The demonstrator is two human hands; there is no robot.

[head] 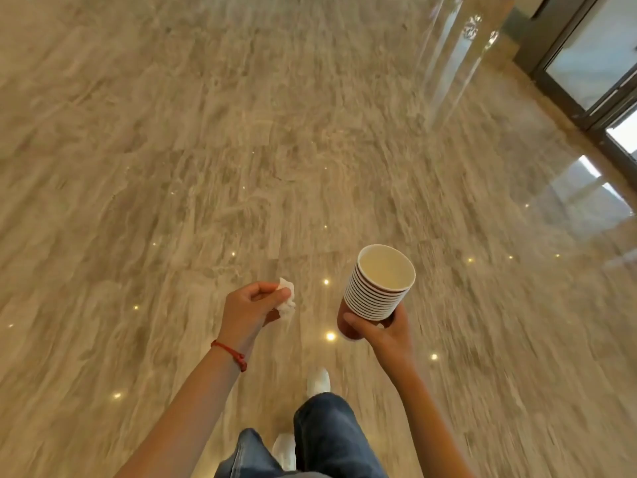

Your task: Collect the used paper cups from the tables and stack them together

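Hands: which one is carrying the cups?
The right hand. It grips a stack of cups near its base, mouth up. The left hand, with a red string at the wrist, pinches only a crumpled tissue.

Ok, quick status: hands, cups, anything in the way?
Right hand grips the stack of cups, upright. Left hand pinches a crumpled tissue. No table in view; bare marble floor ahead.
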